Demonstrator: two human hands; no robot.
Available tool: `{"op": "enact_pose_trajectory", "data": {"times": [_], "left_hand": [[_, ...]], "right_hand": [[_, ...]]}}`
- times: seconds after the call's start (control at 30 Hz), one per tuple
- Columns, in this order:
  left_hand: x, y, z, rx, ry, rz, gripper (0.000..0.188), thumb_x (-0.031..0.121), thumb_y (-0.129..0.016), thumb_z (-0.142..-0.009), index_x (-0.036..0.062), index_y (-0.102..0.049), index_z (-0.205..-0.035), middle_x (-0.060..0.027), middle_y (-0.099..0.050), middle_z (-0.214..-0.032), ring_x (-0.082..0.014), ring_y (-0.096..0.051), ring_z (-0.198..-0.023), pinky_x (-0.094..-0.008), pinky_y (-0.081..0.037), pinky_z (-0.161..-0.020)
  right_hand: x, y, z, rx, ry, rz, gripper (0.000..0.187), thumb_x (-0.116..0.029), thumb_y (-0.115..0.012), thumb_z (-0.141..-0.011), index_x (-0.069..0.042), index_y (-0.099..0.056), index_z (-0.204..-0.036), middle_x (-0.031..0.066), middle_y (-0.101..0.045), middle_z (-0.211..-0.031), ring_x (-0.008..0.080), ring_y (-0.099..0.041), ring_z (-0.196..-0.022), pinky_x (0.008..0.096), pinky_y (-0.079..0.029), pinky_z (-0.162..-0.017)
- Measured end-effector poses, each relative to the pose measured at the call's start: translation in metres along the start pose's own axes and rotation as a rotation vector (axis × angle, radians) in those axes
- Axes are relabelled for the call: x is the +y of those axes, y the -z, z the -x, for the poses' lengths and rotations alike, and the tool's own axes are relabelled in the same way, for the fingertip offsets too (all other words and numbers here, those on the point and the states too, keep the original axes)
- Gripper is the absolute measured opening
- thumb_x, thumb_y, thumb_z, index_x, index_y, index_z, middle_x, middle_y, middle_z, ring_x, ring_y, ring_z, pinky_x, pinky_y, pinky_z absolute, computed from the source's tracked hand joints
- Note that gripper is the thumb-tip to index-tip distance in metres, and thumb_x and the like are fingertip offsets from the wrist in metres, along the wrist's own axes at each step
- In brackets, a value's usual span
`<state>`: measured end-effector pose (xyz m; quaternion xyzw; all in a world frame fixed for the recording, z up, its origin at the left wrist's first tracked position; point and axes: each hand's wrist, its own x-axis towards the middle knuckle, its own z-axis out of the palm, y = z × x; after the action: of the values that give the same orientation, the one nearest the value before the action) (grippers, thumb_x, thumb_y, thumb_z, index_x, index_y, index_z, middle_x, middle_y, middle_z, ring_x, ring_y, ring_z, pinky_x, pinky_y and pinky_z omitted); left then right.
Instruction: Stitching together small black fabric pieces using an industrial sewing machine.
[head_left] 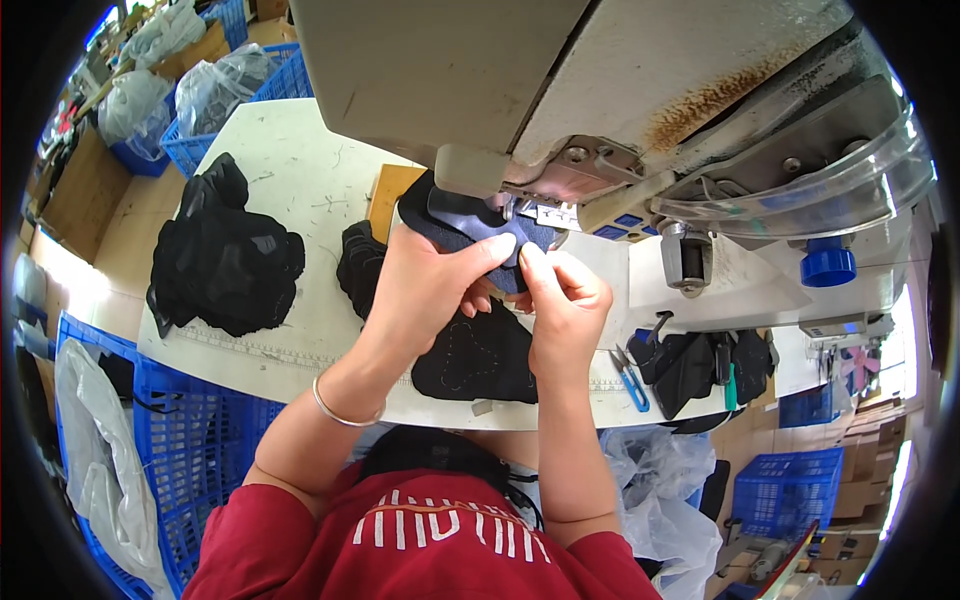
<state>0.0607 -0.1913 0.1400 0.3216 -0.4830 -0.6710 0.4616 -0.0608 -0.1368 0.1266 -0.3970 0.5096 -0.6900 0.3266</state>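
Note:
Both of my hands work at a dark navy fabric piece that lies below the head of a sewing machine. The thumb of my left hand presses on top of it, with some fingers curled beneath. Close by on the right, my right hand pinches the near edge between thumb and forefinger. The machine head partly hides the far side of the fabric. Just below my hands, a black fabric piece with a pale dotted outline reaches the table's front edge.
On the white table, a heap of black fabric pieces sits at left. Blue thread snips and more black pieces lie at right. Blue crates stand beside the table, and a clear plastic guard juts from the machine.

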Motion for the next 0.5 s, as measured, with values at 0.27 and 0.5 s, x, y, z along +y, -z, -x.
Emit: {"op": "enact_pose_trajectory", "data": {"times": [0.27,0.5], "left_hand": [[0.017,0.021,-0.024,-0.162,0.111,-0.175,0.019,0.016,-0.069,-0.08,-0.0011,-0.063,-0.075,-0.0043,-0.06,-0.061,-0.0089,-0.055,-0.046,-0.0207,-0.043,-0.041],[0.029,0.026,-0.035,-0.308,0.174,-0.128,0.015,0.013,-0.066,-0.082,-0.001,-0.062,-0.084,-0.0054,-0.061,-0.067,-0.01,-0.057,-0.049,-0.0207,-0.045,-0.043]], "right_hand": [[0.007,-0.018,0.006,0.072,0.046,0.021,0.02,-0.014,-0.064,-0.089,-0.001,-0.068,-0.074,0.0029,-0.062,-0.058,0.0062,-0.054,-0.05,0.0192,-0.039,-0.048],[0.009,-0.024,0.007,0.085,0.067,0.019,0.02,-0.014,-0.063,-0.09,0.0,-0.067,-0.077,0.0039,-0.062,-0.059,0.0067,-0.054,-0.05,0.0198,-0.041,-0.049]]}}
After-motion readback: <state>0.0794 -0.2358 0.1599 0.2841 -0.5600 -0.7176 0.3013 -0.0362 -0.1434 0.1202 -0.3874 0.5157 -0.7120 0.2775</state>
